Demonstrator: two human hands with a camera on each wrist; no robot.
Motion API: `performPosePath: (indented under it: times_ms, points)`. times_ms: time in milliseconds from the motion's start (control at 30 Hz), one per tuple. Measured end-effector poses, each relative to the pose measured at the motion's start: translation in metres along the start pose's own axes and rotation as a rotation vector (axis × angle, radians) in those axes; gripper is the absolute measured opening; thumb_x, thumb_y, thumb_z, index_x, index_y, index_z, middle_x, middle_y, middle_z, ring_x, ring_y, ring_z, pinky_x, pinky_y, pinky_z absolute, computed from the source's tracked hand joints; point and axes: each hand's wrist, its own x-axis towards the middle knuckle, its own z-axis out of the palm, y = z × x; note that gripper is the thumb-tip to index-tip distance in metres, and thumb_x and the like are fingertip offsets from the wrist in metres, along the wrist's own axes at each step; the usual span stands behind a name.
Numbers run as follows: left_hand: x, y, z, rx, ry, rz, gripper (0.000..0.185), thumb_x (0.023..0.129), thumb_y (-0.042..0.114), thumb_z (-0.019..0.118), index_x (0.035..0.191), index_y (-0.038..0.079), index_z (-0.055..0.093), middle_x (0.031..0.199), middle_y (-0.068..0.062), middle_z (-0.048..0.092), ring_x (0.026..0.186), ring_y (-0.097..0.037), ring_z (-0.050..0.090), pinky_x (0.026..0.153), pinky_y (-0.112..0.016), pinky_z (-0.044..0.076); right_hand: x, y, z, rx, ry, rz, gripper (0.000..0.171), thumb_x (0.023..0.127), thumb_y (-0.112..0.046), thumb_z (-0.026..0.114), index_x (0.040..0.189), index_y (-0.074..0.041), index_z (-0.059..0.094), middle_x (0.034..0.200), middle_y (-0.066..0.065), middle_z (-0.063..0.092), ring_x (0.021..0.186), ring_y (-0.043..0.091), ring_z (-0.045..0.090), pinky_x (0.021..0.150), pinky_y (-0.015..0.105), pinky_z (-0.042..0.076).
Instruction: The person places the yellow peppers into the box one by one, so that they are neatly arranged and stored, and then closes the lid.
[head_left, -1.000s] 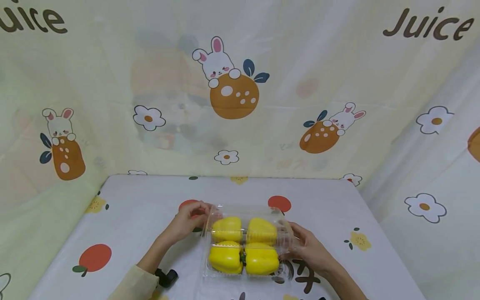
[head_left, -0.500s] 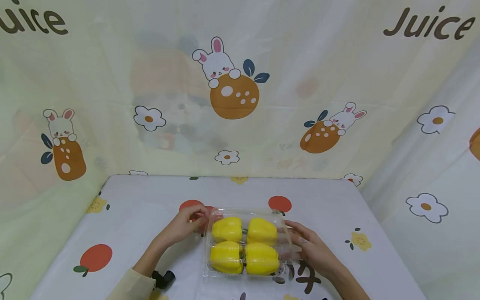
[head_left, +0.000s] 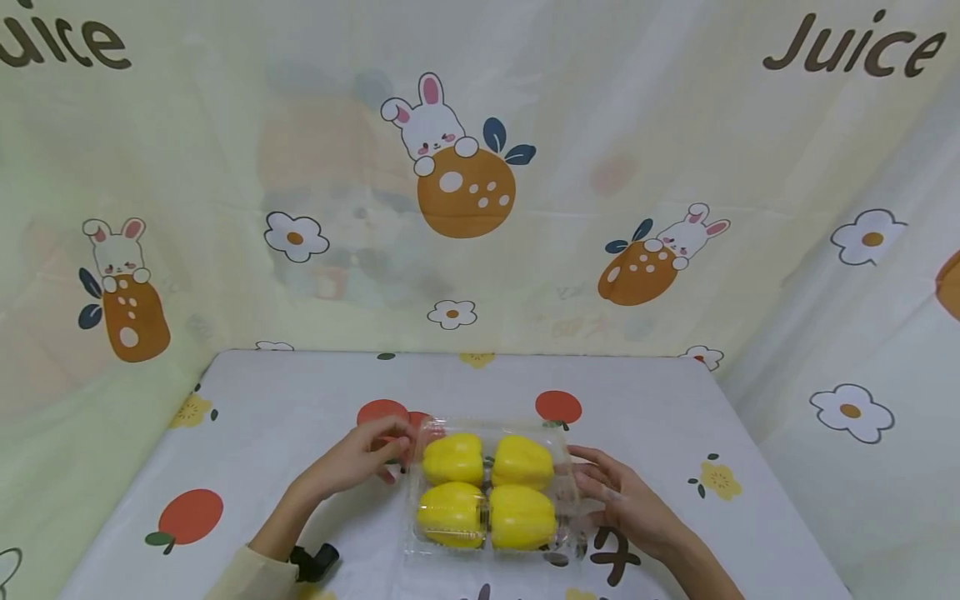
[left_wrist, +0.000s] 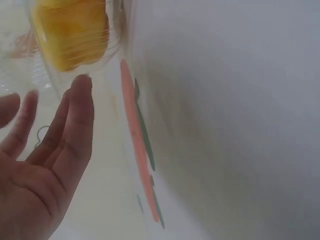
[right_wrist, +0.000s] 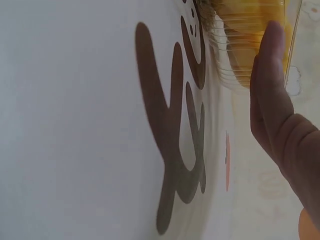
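Clamshell box, clear plastic, sat near my table edge with four yellow peppers inside, lid down. My left hand was at its far-left corner, fingers relaxed, gripping nothing as far as I could tell; my right hand lay flat by the right wall, released. Risk, I judged: a sideways nudge would slide the light box or pop the lid. Left wrist view showed fingertips apart from the plastic; head view didn't. Bunny curtain behind.
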Motion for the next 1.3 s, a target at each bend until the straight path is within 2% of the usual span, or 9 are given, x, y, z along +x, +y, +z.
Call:
performPosePath:
  times_ms: [200,467,700,900,967,1100,1167,1300]
  points:
    - [-0.007,0.003,0.002,0.004,-0.076,-0.017,0.035,0.104,0.025,0.068,0.135,0.013,0.059,0.134,-0.014,0.065,0.11,-0.031,0.067,0.074,-0.042,0.066,-0.002,0.001,-0.002,0.001,-0.02,0.03,0.074,0.108,-0.024,0.059,0.168,-0.008,0.019,0.165,0.03,0.038,0.125,0.024,0.066,0.093,0.041,0.064]
    - [-0.018,0.01,0.0,0.005,-0.181,-0.078,0.062,0.099,0.025,0.073,0.151,0.014,0.042,0.137,-0.016,0.061,0.101,-0.03,0.071,0.078,-0.039,0.066,-0.005,0.006,-0.007,0.013,-0.057,0.069,0.077,0.106,-0.022,0.063,0.168,-0.008,0.019,0.156,0.021,0.05,0.118,0.026,0.068,0.093,0.04,0.065]
    - [-0.026,0.011,0.004,-0.099,-0.27,-0.141,0.082,0.096,0.015,0.075,0.157,0.015,0.022,0.142,-0.02,0.055,0.105,-0.025,0.069,0.084,-0.037,0.065,-0.008,0.007,-0.005,0.027,-0.094,0.064,0.078,0.105,-0.017,0.064,0.167,-0.004,0.019,0.138,0.013,0.06,0.11,0.022,0.069,0.089,0.035,0.065]
    - [-0.028,0.011,0.009,-0.205,-0.276,-0.178,0.101,0.094,0.011,0.077,0.162,0.013,0.002,0.14,-0.022,0.055,0.101,-0.023,0.07,0.083,-0.04,0.066,-0.008,0.008,-0.005,0.022,-0.098,0.04,0.079,0.103,-0.013,0.066,0.166,-0.002,0.019,0.128,0.007,0.06,0.103,0.017,0.07,0.085,0.033,0.065]
    - [-0.03,0.01,0.01,-0.234,-0.278,-0.196,0.101,0.094,0.011,0.077,0.163,0.01,0.004,0.137,-0.021,0.057,0.098,-0.022,0.071,0.082,-0.04,0.066,-0.008,0.008,-0.005,0.028,-0.107,0.03,0.081,0.102,-0.011,0.067,0.166,-0.002,0.018,0.127,0.006,0.061,0.102,0.016,0.07,0.084,0.032,0.065]
    - [-0.032,0.007,0.011,-0.271,-0.315,-0.23,0.083,0.095,0.011,0.077,0.156,0.0,0.022,0.121,-0.015,0.064,0.091,-0.022,0.072,0.077,-0.038,0.067,-0.007,0.009,-0.006,0.041,-0.129,0.012,0.083,0.101,-0.008,0.069,0.166,-0.002,0.017,0.126,0.006,0.063,0.1,0.015,0.071,0.083,0.031,0.065]
    - [-0.033,0.005,0.011,-0.299,-0.354,-0.24,0.075,0.096,0.011,0.075,0.153,-0.003,0.028,0.112,-0.011,0.068,0.089,-0.022,0.073,0.076,-0.037,0.067,-0.007,0.009,-0.006,0.044,-0.136,0.007,0.083,0.101,-0.008,0.068,0.166,-0.002,0.017,0.126,0.006,0.063,0.098,0.014,0.071,0.082,0.03,0.065]
    - [-0.035,0.001,0.011,-0.356,-0.449,-0.269,0.067,0.098,0.013,0.073,0.148,-0.002,0.031,0.101,-0.006,0.073,0.083,-0.019,0.076,0.075,-0.033,0.067,-0.005,0.009,-0.005,0.04,-0.138,0.011,0.081,0.101,-0.007,0.068,0.166,-0.002,0.019,0.125,0.005,0.063,0.093,0.011,0.071,0.081,0.029,0.065]
